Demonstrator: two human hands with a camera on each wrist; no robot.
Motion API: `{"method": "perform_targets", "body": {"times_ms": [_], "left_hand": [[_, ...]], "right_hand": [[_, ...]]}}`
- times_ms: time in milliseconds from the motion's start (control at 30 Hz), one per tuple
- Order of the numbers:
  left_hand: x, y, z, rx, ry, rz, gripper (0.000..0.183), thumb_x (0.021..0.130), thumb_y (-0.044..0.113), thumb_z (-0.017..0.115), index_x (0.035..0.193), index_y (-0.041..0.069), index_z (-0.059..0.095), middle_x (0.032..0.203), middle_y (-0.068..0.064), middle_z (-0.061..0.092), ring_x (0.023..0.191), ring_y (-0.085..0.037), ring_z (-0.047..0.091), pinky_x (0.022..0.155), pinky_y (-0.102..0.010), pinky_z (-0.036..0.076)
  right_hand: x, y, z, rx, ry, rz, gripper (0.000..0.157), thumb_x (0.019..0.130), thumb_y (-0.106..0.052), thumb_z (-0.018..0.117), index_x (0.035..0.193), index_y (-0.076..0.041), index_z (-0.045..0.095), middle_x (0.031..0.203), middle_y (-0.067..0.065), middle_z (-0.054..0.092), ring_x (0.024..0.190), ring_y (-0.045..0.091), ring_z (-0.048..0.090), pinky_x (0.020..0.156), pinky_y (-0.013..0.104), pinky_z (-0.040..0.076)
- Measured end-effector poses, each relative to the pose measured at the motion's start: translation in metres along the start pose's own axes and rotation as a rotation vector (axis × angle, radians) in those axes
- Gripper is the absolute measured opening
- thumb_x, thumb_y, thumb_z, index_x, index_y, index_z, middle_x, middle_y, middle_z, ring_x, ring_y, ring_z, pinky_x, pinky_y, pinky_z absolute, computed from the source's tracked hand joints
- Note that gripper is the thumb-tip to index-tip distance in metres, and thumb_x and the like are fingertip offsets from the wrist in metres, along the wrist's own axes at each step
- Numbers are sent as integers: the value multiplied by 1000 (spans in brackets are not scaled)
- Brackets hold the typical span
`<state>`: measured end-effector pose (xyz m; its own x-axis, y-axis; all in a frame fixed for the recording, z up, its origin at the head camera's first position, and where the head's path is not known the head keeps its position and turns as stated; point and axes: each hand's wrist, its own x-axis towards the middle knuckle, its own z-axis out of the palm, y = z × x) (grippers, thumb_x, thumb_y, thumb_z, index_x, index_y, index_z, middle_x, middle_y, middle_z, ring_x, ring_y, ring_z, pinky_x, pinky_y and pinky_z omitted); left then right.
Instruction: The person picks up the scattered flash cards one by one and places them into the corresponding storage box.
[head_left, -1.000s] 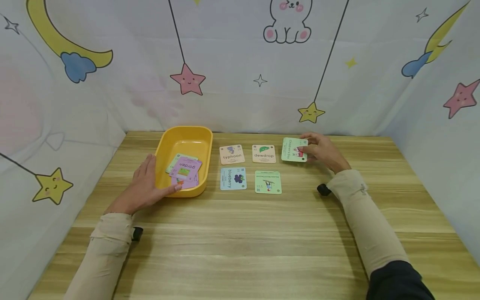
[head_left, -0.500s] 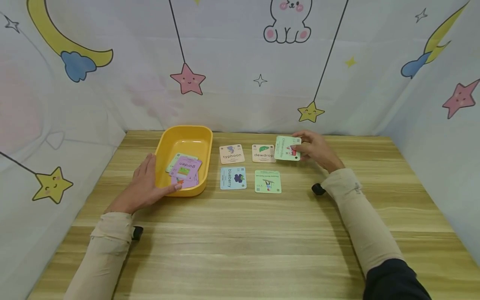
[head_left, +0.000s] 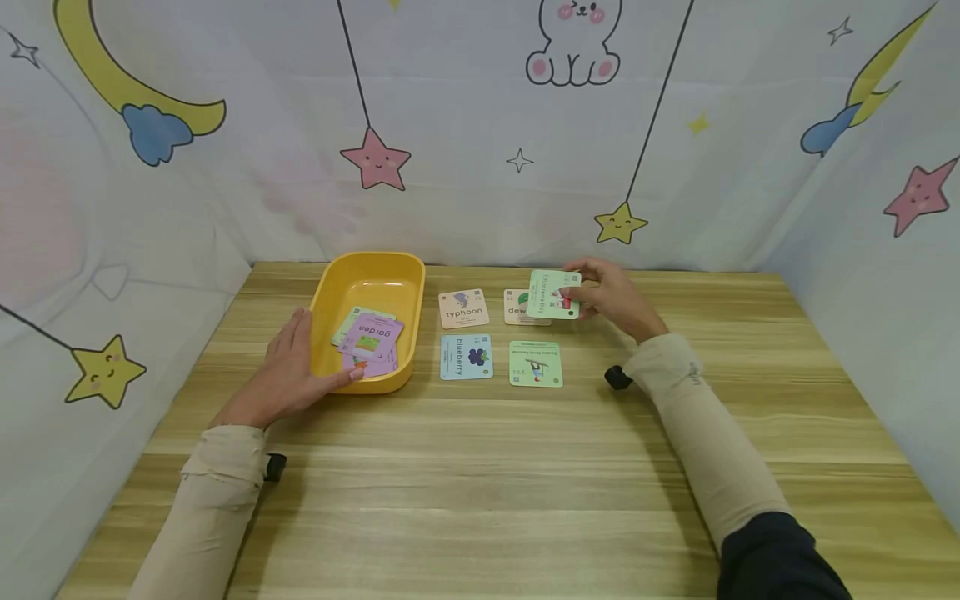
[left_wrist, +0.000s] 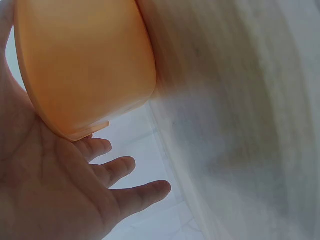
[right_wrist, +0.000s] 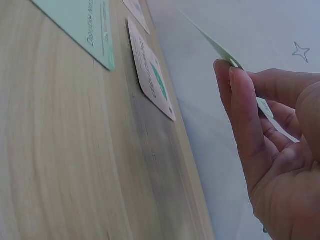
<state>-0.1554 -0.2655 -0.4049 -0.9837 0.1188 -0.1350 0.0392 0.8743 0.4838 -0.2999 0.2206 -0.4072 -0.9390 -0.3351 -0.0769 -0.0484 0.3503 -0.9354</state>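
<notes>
From my station, the curtain (head_left: 465, 217), white with printed moons and stars, takes up most of the head view, hanging behind the wooden table (head_left: 480, 483). On the table's far half stands the yellow tray (head_left: 415, 333).

The left hand (head_left: 288, 375) lies against the tray's near left side, its fingers straight and spread apart, the thumb over the near edge. I see nothing clamped there; the hand seems only to steady.

The right hand (head_left: 615, 298) is raised, thumb and fingertips pinched on the Children's Day card (head_left: 546, 296). That card is in the air, tilted, in front of part of the dewdrop card (head_left: 517, 307) in the head view; the right wrist view shows them apart.

Left of dewdrop lies the typhoon card (head_left: 462, 309); nearer me lie the blueberry card (head_left: 467, 357) and the Double Ninth card (head_left: 536, 364). In the tray, the garden card (head_left: 371, 335) overlaps a green card (head_left: 347, 321) and a pink card (head_left: 384, 363).

I judge the step in hand to be carrying one card, not yet laid down. The next move calls for a firm pinch and enough height to clear dewdrop. Where it should land, I cannot tell.

Smallest, a pale edge (right_wrist: 280, 129) shows among the right fingers; whether it's a second card, I can't say.
</notes>
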Motion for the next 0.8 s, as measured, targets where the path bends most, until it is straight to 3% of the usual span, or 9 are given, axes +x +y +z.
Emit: {"method": "perform_targets", "body": {"times_ms": [233,567,800], "left_hand": [[1,0,0,-2,-1,-4,133,83,73,66,159,0,-15,167,-25,-15,152,-51,-2,117,-72,14],[2,-1,1,2,8,-2,132,84,72,66,159,-2,-13,167,-26,-14,152,-51,-2,118,-71,12],[2,-2,2,7,5,-9,133,83,74,65,159,-2,-13,167,-25,-14,152,-50,-3,118,-71,12]], "right_hand": [[6,-6,13,11,-6,-36,38,96,-15,72,132,-12,59,116,17,59,80,26,68,70,53,60],[15,-12,29,31,-30,-57,36,96,-13,72,130,-11,61,120,15,60,85,27,68,70,51,61],[19,-23,38,21,-28,-60,39,97,-14,71,134,-10,59,122,15,59,87,25,68,64,39,61]]}}
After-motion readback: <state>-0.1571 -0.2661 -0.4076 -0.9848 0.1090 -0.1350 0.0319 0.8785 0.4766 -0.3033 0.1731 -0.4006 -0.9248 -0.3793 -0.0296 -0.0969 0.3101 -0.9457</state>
